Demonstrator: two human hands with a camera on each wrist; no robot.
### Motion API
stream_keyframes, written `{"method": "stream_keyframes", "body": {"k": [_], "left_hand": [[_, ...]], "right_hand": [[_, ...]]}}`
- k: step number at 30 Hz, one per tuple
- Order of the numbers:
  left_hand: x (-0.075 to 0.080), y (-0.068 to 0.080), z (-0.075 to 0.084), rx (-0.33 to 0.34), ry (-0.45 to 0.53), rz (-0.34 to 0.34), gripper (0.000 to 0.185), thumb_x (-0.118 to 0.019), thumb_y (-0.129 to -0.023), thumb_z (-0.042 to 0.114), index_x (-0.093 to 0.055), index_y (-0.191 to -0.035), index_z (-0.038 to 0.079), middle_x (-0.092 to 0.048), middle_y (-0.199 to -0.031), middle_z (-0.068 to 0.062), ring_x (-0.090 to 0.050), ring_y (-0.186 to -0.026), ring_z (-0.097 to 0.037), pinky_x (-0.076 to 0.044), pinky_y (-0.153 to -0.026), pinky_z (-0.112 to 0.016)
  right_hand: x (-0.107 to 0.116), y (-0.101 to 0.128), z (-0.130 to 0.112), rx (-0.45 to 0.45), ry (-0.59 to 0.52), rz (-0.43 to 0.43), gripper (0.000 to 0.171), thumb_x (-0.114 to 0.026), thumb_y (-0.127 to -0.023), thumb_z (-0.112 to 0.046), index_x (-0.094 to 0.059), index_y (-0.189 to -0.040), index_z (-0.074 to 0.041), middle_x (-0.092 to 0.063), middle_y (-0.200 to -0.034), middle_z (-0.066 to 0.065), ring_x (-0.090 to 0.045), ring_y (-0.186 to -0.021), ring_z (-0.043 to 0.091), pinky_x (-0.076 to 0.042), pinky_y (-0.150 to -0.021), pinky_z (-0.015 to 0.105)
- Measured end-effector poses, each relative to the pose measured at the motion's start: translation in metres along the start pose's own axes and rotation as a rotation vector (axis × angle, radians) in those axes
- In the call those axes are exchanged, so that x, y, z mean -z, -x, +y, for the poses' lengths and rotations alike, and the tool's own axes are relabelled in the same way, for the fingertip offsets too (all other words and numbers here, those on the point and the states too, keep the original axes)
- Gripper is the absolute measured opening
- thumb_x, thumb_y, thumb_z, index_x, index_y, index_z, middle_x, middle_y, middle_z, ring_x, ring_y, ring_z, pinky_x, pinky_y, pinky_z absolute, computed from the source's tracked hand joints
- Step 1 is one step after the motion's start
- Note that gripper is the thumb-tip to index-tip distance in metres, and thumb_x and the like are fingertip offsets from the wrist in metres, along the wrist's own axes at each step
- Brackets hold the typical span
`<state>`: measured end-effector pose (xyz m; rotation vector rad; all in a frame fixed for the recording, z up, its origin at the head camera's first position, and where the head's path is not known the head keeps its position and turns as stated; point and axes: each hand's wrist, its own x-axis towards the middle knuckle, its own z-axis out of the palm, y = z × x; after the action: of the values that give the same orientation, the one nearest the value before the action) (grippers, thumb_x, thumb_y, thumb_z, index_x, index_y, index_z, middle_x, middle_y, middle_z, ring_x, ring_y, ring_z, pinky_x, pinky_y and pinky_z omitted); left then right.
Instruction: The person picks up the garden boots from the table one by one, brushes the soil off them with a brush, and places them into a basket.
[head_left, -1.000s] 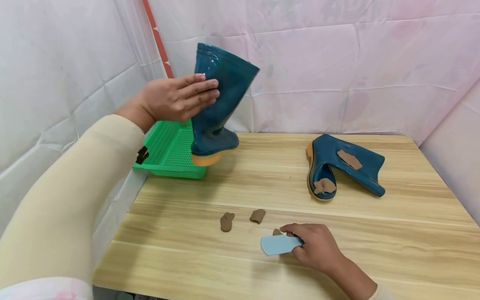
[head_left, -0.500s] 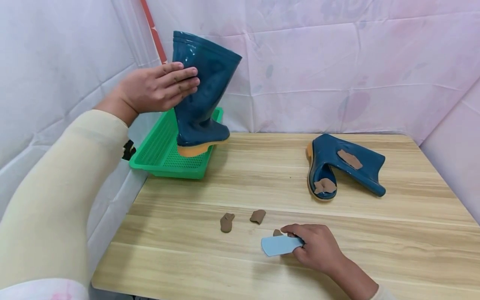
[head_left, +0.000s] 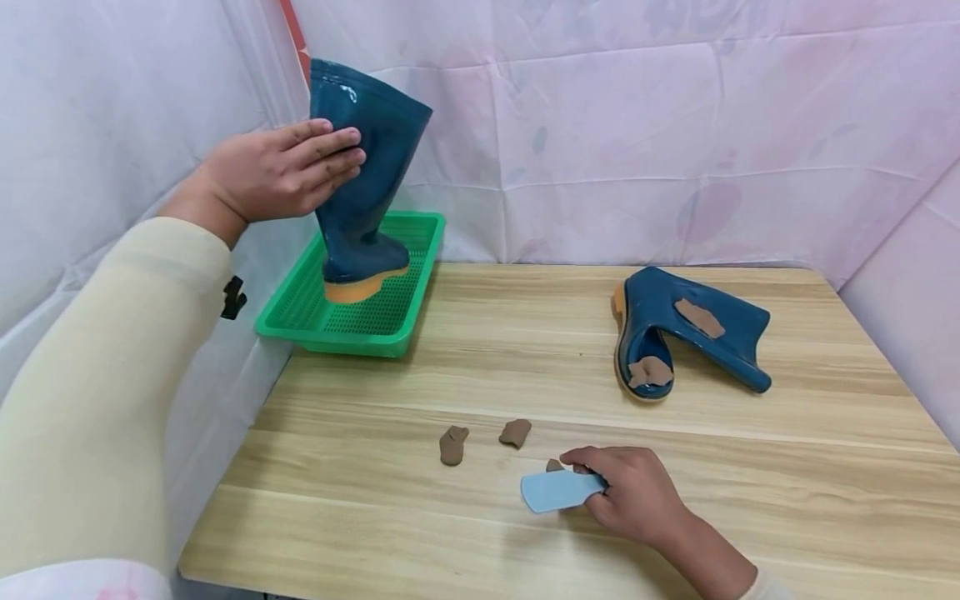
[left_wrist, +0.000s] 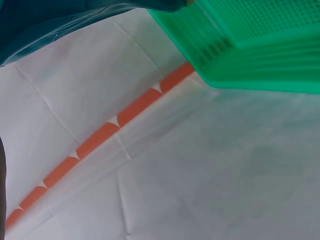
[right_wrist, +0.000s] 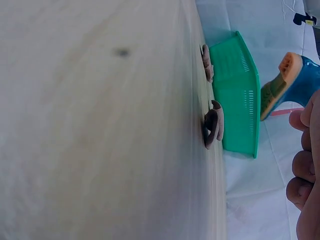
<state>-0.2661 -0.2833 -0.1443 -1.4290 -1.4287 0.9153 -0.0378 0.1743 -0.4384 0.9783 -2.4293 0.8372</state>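
My left hand (head_left: 288, 171) grips the shaft of a dark teal rubber boot (head_left: 367, 142) with an orange sole, fingers laid across it. The boot stands tilted over the green perforated basket (head_left: 420, 250), its sole at or just above the basket floor. My right hand (head_left: 626, 492) rests on the wooden table (head_left: 750, 467) and pinches a pale blue flat scraper (head_left: 557, 490). In the left wrist view the boot (left_wrist: 45, 20) and the basket (left_wrist: 260, 55) fill the top edge. The right wrist view shows my fingers (right_wrist: 305, 190), the basket (right_wrist: 240, 95) and the boot's sole (right_wrist: 287, 82).
A second teal boot (head_left: 720, 342) lies on its side at the table's right, with brown clay patches (head_left: 697, 318) stuck on it. Three brown clay bits (head_left: 453, 443) lie left of my right hand. White cloth walls close in behind and on both sides.
My left hand has carried the boot leftward and down, from above the table's edge to over the green basket. The right hand and scraper have stayed put.
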Motion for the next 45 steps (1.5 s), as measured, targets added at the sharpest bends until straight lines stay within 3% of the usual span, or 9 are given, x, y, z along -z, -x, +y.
{"method": "stream_keyframes", "body": {"k": [7,19,24,27,33,36,41,45], "left_hand": [[-0.004,0.012,0.007,-0.050,0.002,-0.094,0.037,-0.041,-0.102,-0.015,-0.068,-0.126,-0.008,-0.063,-0.133,-0.026,-0.057,-0.129,-0.037,-0.041,-0.111,-0.047],[-0.023,0.007,0.029,-0.017,0.002,-0.128,0.048,-0.029,-0.105,-0.013,-0.072,-0.124,-0.003,-0.065,-0.133,-0.021,-0.056,-0.132,-0.034,-0.038,-0.114,-0.045],[-0.032,0.004,0.038,-0.040,-0.035,-0.185,0.050,-0.028,-0.105,-0.015,-0.071,-0.127,-0.003,-0.063,-0.135,-0.022,-0.054,-0.134,-0.036,-0.037,-0.114,-0.046],[-0.037,0.002,0.045,-0.045,-0.055,-0.220,0.045,-0.035,-0.103,-0.016,-0.070,-0.128,-0.002,-0.061,-0.136,-0.023,-0.053,-0.134,-0.036,-0.037,-0.113,-0.046],[-0.044,0.001,0.058,-0.049,-0.088,-0.265,0.038,-0.062,-0.094,-0.011,-0.069,-0.129,-0.002,-0.061,-0.137,-0.023,-0.053,-0.135,-0.035,-0.039,-0.112,-0.046],[-0.046,0.001,0.059,-0.052,-0.102,-0.267,0.040,-0.067,-0.091,-0.010,-0.069,-0.130,-0.002,-0.061,-0.137,-0.022,-0.053,-0.135,-0.035,-0.039,-0.112,-0.045],[-0.049,0.004,0.061,-0.011,-0.137,-0.228,0.040,-0.050,-0.098,-0.016,-0.069,-0.130,-0.002,-0.062,-0.135,-0.022,-0.054,-0.134,-0.033,-0.041,-0.112,-0.044],[-0.054,0.008,0.074,0.021,-0.160,-0.181,0.045,-0.037,-0.103,-0.017,-0.070,-0.128,-0.001,-0.064,-0.132,-0.020,-0.056,-0.133,-0.032,-0.043,-0.111,-0.043]], "right_hand": [[0.005,0.000,-0.003,-0.022,0.005,-0.024,0.052,-0.065,-0.058,0.008,-0.076,-0.103,-0.016,-0.075,-0.085,-0.009,-0.052,-0.066,-0.007,-0.048,-0.057,0.017],[0.012,0.003,-0.005,-0.050,0.027,-0.046,0.051,-0.067,-0.060,0.007,-0.076,-0.104,-0.018,-0.074,-0.085,-0.012,-0.053,-0.067,-0.007,-0.050,-0.057,0.019],[0.013,0.005,-0.005,-0.053,0.031,-0.046,0.051,-0.067,-0.059,0.007,-0.077,-0.103,-0.018,-0.073,-0.084,-0.013,-0.052,-0.067,-0.006,-0.049,-0.057,0.019],[0.014,0.007,-0.005,-0.054,0.035,-0.044,0.051,-0.067,-0.059,0.007,-0.077,-0.103,-0.018,-0.072,-0.083,-0.014,-0.052,-0.066,-0.007,-0.049,-0.057,0.019],[0.014,0.011,-0.005,-0.054,0.040,-0.038,0.050,-0.067,-0.059,0.007,-0.076,-0.102,-0.018,-0.072,-0.083,-0.014,-0.054,-0.067,-0.007,-0.050,-0.058,0.019],[0.014,0.012,-0.006,-0.057,0.041,-0.043,0.050,-0.068,-0.060,0.007,-0.076,-0.102,-0.017,-0.072,-0.084,-0.014,-0.054,-0.068,-0.007,-0.051,-0.058,0.019],[0.015,0.011,-0.008,-0.079,0.024,-0.071,0.050,-0.067,-0.060,0.007,-0.076,-0.104,-0.017,-0.074,-0.088,-0.012,-0.057,-0.071,-0.006,-0.054,-0.060,0.023],[0.016,0.010,-0.009,-0.087,0.001,-0.083,0.052,-0.066,-0.060,0.008,-0.076,-0.105,-0.017,-0.075,-0.092,-0.011,-0.059,-0.073,-0.005,-0.055,-0.061,0.024]]}}
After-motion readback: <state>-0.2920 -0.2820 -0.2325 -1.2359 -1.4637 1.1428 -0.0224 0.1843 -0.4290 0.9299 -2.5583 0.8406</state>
